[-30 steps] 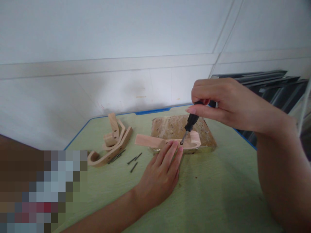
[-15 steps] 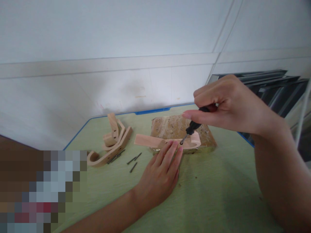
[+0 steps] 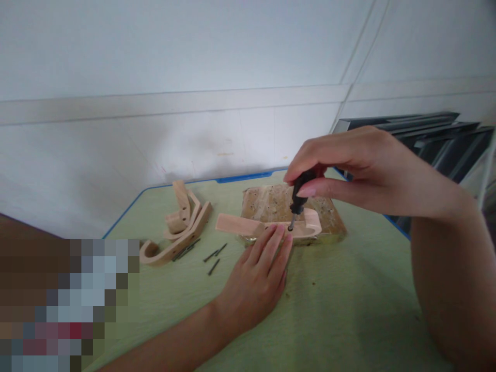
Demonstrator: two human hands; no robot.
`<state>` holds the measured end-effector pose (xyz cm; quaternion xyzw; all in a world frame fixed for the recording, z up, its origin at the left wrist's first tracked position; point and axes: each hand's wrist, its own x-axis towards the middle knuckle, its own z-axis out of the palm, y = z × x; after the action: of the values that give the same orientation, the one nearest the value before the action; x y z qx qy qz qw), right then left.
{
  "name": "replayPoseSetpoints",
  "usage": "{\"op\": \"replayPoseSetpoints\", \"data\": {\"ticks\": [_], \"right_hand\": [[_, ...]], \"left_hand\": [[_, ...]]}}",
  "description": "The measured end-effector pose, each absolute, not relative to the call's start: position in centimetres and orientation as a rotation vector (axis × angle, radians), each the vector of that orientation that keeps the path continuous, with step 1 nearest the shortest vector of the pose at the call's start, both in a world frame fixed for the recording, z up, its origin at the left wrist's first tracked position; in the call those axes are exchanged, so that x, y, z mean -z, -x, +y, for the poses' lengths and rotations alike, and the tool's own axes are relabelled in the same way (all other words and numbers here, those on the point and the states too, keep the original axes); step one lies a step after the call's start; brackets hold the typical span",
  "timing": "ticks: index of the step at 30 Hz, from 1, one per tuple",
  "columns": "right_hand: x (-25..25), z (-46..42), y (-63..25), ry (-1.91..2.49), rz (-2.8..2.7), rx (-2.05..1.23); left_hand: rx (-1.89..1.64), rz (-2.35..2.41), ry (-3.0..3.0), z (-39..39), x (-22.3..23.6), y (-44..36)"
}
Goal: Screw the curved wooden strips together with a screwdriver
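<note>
A pale wooden hook [image 3: 240,225] with a curled right end lies across a tape-wrapped, pitted board [image 3: 263,200]. The fingers of my left hand [image 3: 258,279] press down on the middle of this hook, holding it against the board. My right hand [image 3: 349,168] is closed around the black handle of a screwdriver [image 3: 299,199]. The screwdriver stands nearly upright, leaning slightly right at the top, and its tip sits at a dark screw [image 3: 290,228] in the hook, just beside my left fingertips.
More wooden hooks [image 3: 189,235] are piled on the left of the green-topped table [image 3: 341,310], with several dark screws [image 3: 214,266] near them. A white wall [image 3: 174,139] rises behind. Dark flat panels [image 3: 437,139] lean at the right.
My right hand turned and shifted its grip on the screwdriver, whose handle tilted right and then came back more upright. My left hand and the hook stayed in place.
</note>
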<state>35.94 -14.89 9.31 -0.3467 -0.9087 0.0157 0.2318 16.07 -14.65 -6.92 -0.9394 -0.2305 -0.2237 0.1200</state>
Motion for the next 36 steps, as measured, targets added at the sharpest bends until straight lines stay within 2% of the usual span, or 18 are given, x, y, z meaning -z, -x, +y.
{"op": "replayPoseSetpoints", "data": {"ticks": [6, 24, 36], "right_hand": [[-9.69, -15.38, -36.75, 0.926, -2.533, -0.196], [-9.71, -15.29, -36.7, 1.044, -2.413, 0.127], [-9.58, -15.05, -36.58, 1.298, -2.424, 0.335]], "left_hand": [[0.654, -0.668, 2.745, -14.58, 7.0, -16.03], [0.633, -0.682, 2.754, -14.63, 7.07, -15.95], [0.655, -0.681, 2.773, -14.55, 7.09, -15.94]]}}
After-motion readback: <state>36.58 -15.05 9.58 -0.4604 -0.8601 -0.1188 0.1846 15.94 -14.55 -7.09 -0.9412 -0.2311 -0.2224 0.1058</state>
